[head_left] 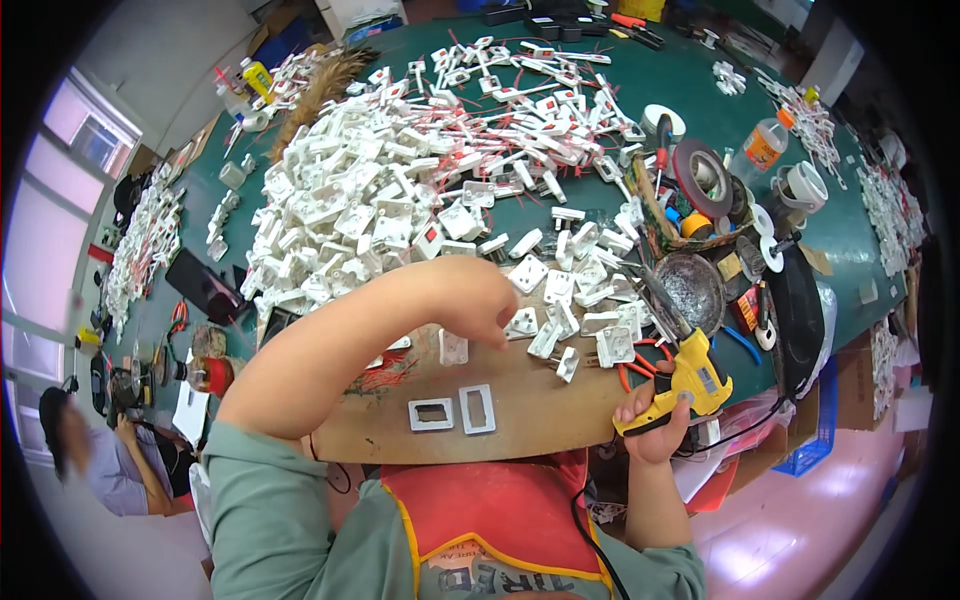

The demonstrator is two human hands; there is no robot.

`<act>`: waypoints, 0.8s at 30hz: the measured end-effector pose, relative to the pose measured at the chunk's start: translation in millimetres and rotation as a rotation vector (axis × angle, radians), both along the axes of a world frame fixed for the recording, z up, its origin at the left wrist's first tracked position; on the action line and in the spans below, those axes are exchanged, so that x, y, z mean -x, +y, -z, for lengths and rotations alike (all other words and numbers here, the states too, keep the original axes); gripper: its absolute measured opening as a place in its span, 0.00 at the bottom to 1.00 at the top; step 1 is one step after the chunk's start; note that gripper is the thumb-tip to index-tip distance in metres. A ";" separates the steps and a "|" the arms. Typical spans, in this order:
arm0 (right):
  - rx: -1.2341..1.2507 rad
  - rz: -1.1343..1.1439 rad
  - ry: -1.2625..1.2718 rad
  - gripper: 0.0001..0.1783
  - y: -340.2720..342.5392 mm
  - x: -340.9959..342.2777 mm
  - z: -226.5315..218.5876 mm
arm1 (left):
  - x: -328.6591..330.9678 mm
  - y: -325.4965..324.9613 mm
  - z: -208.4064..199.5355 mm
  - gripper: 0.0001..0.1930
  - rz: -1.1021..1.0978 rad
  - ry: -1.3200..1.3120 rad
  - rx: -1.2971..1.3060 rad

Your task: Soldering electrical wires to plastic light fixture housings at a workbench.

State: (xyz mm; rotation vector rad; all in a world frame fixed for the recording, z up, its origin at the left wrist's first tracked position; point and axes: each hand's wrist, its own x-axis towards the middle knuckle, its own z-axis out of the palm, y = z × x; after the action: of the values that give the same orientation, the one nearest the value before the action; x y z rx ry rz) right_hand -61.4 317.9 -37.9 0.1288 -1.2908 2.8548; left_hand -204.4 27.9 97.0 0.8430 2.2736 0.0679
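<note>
My right hand is clamped round the handle of a yellow plastic pistol-shaped tool with a long metal nozzle, at the near right edge of the work. The tool's barrel runs away from me and slightly left, past the left side of a round dark metal bowl; I cannot tell whether they touch.

My left hand reaches in from the left across the middle, fingers curled and pointing down to the right. Its back hides most of the grip, so I cannot tell whether anything is pinched there. Just beside those fingertips, on the right, lies a small white plastic casing. The left hand is much the nearer to it; the yellow tool lies well apart, to the right and nearer my body.

On the near part of the flat brown board, nearer me than the left hand, lie two white rectangular plastic frames: the left one's long axis runs left to right, the right one's near to far. Beyond my left forearm rises a big heap of white plastic casings.
</note>
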 end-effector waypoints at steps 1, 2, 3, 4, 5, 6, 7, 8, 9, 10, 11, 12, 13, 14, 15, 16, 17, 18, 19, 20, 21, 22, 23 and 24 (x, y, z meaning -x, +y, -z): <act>-0.008 0.031 -0.005 0.36 2.2 0.2 -1.6 | 3.0 0.6 2.9 0.17 0.047 -0.032 -0.004; 0.050 0.060 -0.015 0.36 2.2 5.1 -3.9 | 5.4 -6.0 5.1 0.17 0.064 -0.055 -0.018; 0.105 0.098 -0.030 0.36 6.8 7.4 -5.9 | 5.4 -10.9 7.1 0.17 0.065 -0.075 -0.005; 0.051 0.131 -0.029 0.39 11.9 12.1 -18.2 | 4.3 -16.8 5.0 0.17 0.061 -0.092 0.006; 0.028 0.188 -0.023 0.38 23.4 15.5 -16.8 | 3.3 -15.1 -1.5 0.17 0.057 -0.119 0.021; 0.019 0.231 -0.061 0.37 35.8 18.0 -21.1 | -0.2 -14.5 -9.6 0.17 0.044 -0.141 0.043; 0.012 0.276 -0.097 0.35 49.1 20.1 -24.7 | -0.5 -15.0 -8.0 0.17 0.089 -0.147 0.031; -0.027 0.338 -0.186 0.33 65.3 19.4 -28.3 | -0.8 -14.8 -5.2 0.17 0.074 -0.149 -0.008; -0.060 0.390 -0.271 0.31 79.4 20.0 -33.2 | -0.9 -14.4 -4.9 0.17 0.049 -0.148 -0.045; -0.133 0.452 -0.319 0.29 89.4 23.8 -38.3 | -2.5 -12.2 -7.8 0.17 0.071 -0.148 -0.047; -0.253 0.527 -0.357 0.28 98.3 24.3 -38.2 | -4.1 -9.7 -10.8 0.17 0.017 -0.142 0.020; -0.280 0.560 -0.448 0.27 106.6 24.7 -36.2 | -4.0 -8.8 -11.2 0.16 -0.040 -0.132 0.083; -0.305 0.589 -0.537 0.26 114.6 23.5 -33.7 | -6.1 -9.7 -9.9 0.16 -0.027 -0.128 0.079; -0.305 0.602 -0.534 0.26 121.1 22.5 -29.4 | -8.5 -11.9 -7.2 0.16 0.002 0.027 0.053; -0.402 0.578 -0.537 0.25 124.1 21.4 -26.8 | -12.1 -14.3 -5.5 0.16 0.024 0.179 0.027; -0.499 0.551 -0.539 0.24 126.6 20.0 -26.1 | -14.1 -14.8 -6.0 0.16 0.028 0.181 0.024; -0.500 0.556 -0.538 0.24 128.4 19.2 -26.8 | -15.1 -15.0 -7.2 0.16 -0.006 0.266 0.041; -0.552 0.546 -0.555 0.24 126.9 22.0 -29.7 | -16.1 -16.5 -8.7 0.16 -0.045 0.353 0.060; -0.605 0.534 -0.573 0.24 125.8 24.3 -32.5 | -18.3 -19.2 -9.4 0.16 -0.048 0.358 0.061; -0.650 0.516 -0.593 0.24 126.6 25.3 -34.8 | -20.9 -22.6 -9.9 0.15 -0.063 0.376 0.006; -0.651 0.515 -0.586 0.24 130.0 25.9 -35.7 | -23.3 -25.5 -11.0 0.15 -0.077 0.395 -0.051; -0.648 0.498 -0.598 0.24 135.4 26.7 -34.1 | -26.0 -27.8 -12.8 0.15 -0.067 0.408 -0.051; -0.646 0.479 -0.610 0.24 140.2 26.1 -32.5 | -29.3 -29.5 -14.7 0.15 -0.073 0.412 -0.051; -0.661 0.465 -0.633 0.26 143.3 27.7 -30.4 | -32.3 -31.3 -16.9 0.15 -0.074 0.419 -0.027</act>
State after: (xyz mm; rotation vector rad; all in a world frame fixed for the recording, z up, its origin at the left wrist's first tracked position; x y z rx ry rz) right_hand -89.1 461.2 -7.5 -0.9955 -1.9779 2.0332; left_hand -172.0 -3.4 113.9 0.8489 2.7008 -0.0495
